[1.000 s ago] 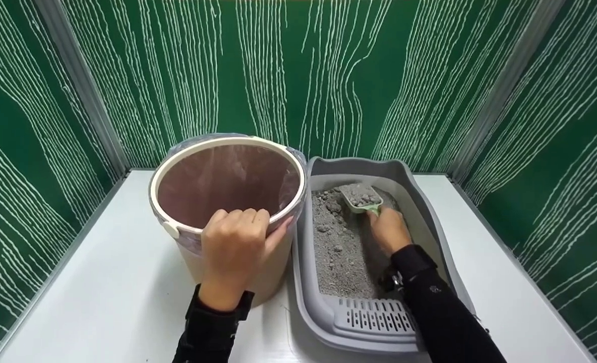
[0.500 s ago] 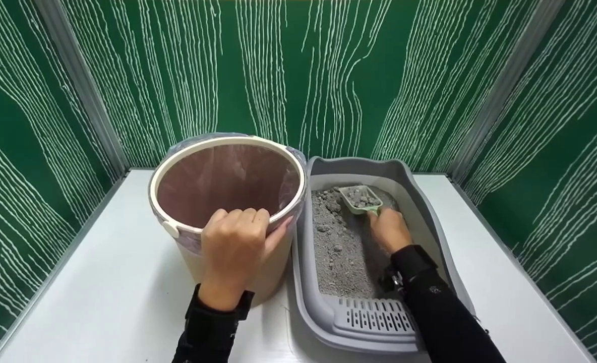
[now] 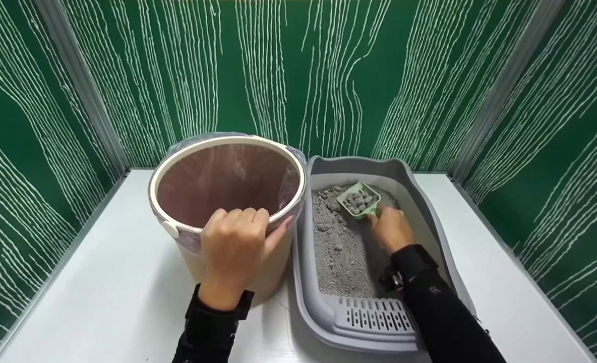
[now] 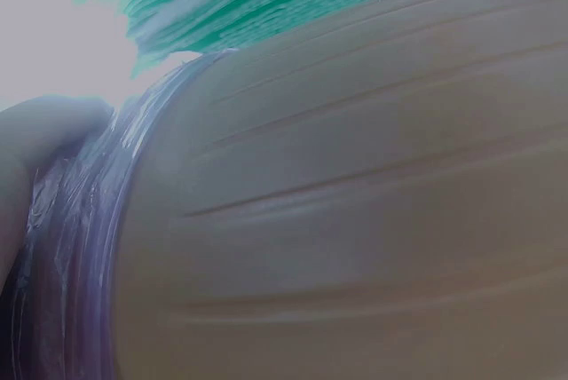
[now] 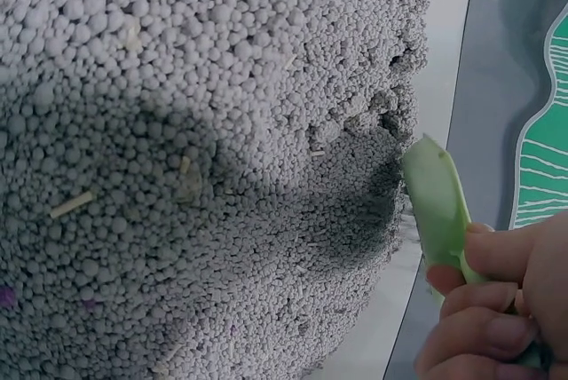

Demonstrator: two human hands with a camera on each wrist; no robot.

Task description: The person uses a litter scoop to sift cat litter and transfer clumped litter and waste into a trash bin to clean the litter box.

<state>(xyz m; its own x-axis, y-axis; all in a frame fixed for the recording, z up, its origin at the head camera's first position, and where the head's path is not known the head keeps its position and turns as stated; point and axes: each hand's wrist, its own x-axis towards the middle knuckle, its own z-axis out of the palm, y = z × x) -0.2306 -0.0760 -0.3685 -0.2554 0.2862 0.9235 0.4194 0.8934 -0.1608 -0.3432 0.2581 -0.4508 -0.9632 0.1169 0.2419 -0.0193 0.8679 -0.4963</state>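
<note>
A pale green litter scoop [image 3: 360, 199] with grey clumps in it is gripped by my right hand [image 3: 392, 229], fingers curled round its handle. It is held over the grey litter [image 3: 341, 262] in a grey litter box [image 3: 303, 282]. In the right wrist view the scoop [image 5: 435, 198] appears side-on above the grains. My left hand [image 3: 235, 247] grips the near rim of a cream trash can [image 3: 273, 275], fingers over the edge and thumb along the outside. A clear purplish bag [image 4: 98, 211] is folded over that rim, seen close in the left wrist view.
The can stands to the left of the litter box, right up against it, on a white table [image 3: 102, 282]. A slotted step [image 3: 379, 317] forms the box's near end. Green walls with white wavy lines [image 3: 258, 65] enclose the back and sides.
Loose litter has dropped through the scoop, leaving clumps in it. The scoop has turned and tilted slightly in my right hand. My left hand stays on the rim.
</note>
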